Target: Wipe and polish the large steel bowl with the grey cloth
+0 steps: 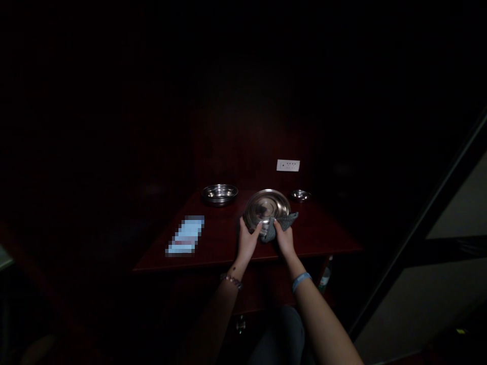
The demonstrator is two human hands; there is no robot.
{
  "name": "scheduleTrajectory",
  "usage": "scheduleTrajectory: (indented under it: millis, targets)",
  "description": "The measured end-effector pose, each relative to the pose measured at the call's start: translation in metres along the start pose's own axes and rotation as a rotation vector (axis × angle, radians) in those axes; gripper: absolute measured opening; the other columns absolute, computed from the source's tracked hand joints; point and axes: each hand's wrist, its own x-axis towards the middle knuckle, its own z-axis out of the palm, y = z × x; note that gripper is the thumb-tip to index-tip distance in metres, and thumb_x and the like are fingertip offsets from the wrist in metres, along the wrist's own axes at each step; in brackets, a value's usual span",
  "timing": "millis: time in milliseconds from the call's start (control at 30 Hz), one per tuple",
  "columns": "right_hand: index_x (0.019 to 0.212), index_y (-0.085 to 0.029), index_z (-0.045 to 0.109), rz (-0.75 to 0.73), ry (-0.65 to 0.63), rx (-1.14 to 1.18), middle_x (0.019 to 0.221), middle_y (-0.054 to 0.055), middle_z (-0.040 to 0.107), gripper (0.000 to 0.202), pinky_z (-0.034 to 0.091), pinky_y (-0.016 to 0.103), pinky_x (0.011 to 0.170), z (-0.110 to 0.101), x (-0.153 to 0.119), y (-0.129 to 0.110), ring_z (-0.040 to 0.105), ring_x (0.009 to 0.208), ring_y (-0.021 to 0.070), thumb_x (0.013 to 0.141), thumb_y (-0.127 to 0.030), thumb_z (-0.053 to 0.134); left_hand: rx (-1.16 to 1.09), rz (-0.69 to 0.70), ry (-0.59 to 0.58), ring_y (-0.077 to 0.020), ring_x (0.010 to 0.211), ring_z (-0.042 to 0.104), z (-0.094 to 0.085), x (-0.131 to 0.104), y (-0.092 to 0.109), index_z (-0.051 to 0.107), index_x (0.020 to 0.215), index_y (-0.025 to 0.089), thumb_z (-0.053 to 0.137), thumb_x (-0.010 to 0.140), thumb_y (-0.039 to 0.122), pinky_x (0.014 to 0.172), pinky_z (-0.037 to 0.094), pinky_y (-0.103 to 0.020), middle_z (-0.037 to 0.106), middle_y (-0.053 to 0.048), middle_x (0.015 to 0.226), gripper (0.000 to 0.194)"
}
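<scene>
Tilted toward me above the dark red table, a shiny metal bowl [271, 204] is held between both hands. My left hand [248, 235] is closed on its lower left rim, thumb on the near face. A grey-green cloth [271, 232] is in my right hand [283, 237], pressed against the bowl's lower right rim, with one corner sticking out to the right. Behind to the left sit stacked metal bowls [219, 193]; how many is hard to tell. One smaller metal bowl [301, 195] stands at the back right.
The dark red table [224, 243] bears a lit, pixelated phone-like rectangle [186, 235] on its left. A white power socket [288, 165] is on the back wall. Under the table's right edge stands a plastic bottle [325, 278]. The surroundings are very dark.
</scene>
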Motion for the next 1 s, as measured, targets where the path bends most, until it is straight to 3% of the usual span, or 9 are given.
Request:
scheduleTrajectory:
  millis: [200, 433, 600, 767, 1000]
  targets:
    - [0.096, -0.015, 0.072, 0.019, 0.003, 0.008, 0.102, 0.012, 0.078, 0.037, 0.057, 0.037, 0.090, -0.0001, -0.0001, -0.0012, 0.073, 0.100, 0.0281, 0.075, -0.045, 0.069, 0.023, -0.008, -0.083, -0.0256, 0.129, 0.058, 0.0021, -0.0020, 0.0058, 0.046, 0.133, 0.016, 0.081, 0.070, 0.030, 0.115, 0.038, -0.042, 0.061, -0.016, 0.136, 0.073]
    - [0.095, -0.016, 0.073, 0.024, 0.009, 0.009, 0.102, 0.012, 0.078, 0.034, 0.056, 0.040, 0.091, 0.0009, -0.0012, -0.0026, 0.073, 0.101, 0.0295, 0.075, -0.043, 0.069, 0.049, -0.049, -0.036, -0.0278, 0.126, 0.059, -0.0009, -0.0033, 0.0045, 0.043, 0.139, 0.016, 0.082, 0.069, 0.029, 0.110, 0.043, -0.039, 0.063, -0.016, 0.132, 0.081]
    - [0.100, -0.015, 0.073, -0.001, -0.039, 0.021, 0.105, 0.013, 0.078, 0.040, 0.056, 0.037, 0.093, 0.0004, -0.0022, -0.0043, 0.072, 0.105, 0.0281, 0.076, -0.046, 0.070, 0.004, 0.018, 0.010, -0.0219, 0.111, 0.066, 0.0000, -0.0024, 0.0014, 0.047, 0.131, 0.017, 0.070, 0.080, 0.031, 0.101, 0.050, -0.035, 0.067, -0.012, 0.123, 0.058]
    - [0.099, -0.014, 0.073, 0.001, -0.026, -0.024, 0.104, 0.013, 0.078, 0.040, 0.056, 0.037, 0.091, 0.0006, -0.0018, -0.0030, 0.073, 0.101, 0.0280, 0.076, -0.046, 0.069, 0.033, 0.029, 0.088, -0.0194, 0.092, 0.068, -0.0006, -0.0016, 0.0032, 0.059, 0.109, 0.017, 0.061, 0.087, 0.039, 0.087, 0.053, -0.031, 0.070, -0.009, 0.101, 0.032]
    - [0.100, -0.012, 0.073, -0.001, 0.001, -0.011, 0.105, 0.014, 0.078, 0.041, 0.056, 0.035, 0.090, -0.0015, -0.0006, -0.0018, 0.073, 0.100, 0.0272, 0.076, -0.045, 0.068, 0.021, 0.034, 0.025, -0.0206, 0.096, 0.069, -0.0012, -0.0025, 0.0050, 0.064, 0.108, 0.018, 0.064, 0.087, 0.046, 0.091, 0.053, -0.032, 0.074, -0.009, 0.104, 0.035]
